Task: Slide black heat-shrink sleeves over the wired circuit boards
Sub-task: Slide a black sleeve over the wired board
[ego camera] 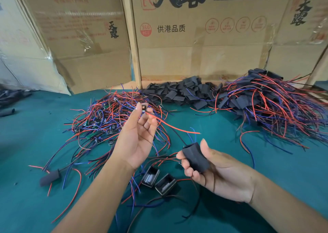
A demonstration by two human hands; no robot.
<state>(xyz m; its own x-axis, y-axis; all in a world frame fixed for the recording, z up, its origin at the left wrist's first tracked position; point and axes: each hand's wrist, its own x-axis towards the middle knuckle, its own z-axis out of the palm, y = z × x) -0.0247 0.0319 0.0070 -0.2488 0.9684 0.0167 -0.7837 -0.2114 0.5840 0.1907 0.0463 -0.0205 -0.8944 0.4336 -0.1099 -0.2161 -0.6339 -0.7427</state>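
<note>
Cardboard boxes (204, 37) are seen stacked well beyond both hands, w/ a green table cover (230, 135) spread under everything. Far beyond the right hand and to its right, a big heap of sleeved boards w/ red/blue wires (276, 105) is piled. Beyond the left hand, and partly behind it, a tangle of bare wired boards (110, 119) is spread out. Between those two heaps, beyond the gap between the hands, a pile of empty black sleeves (182, 92) is stacked against the boxes.

The left hand (136, 137) is raised palm-up, closed at the fingertips: a small circuit board (144, 107) is pinched betw. thumb and forefinger, its red wire (175, 127) trailing toward the right hand. The right hand (218, 172) is held lower, palm-up, closed around a black heat-shrink sleeve (195, 158), gripped betw. thumb and fingers w/ its open end toward the board; board and sleeve are apart.

Below and between the hands, two small black open housings (158, 179) are lying side by side, touching. Left of the left forearm, one sleeved board (49, 177) is lying alone.
</note>
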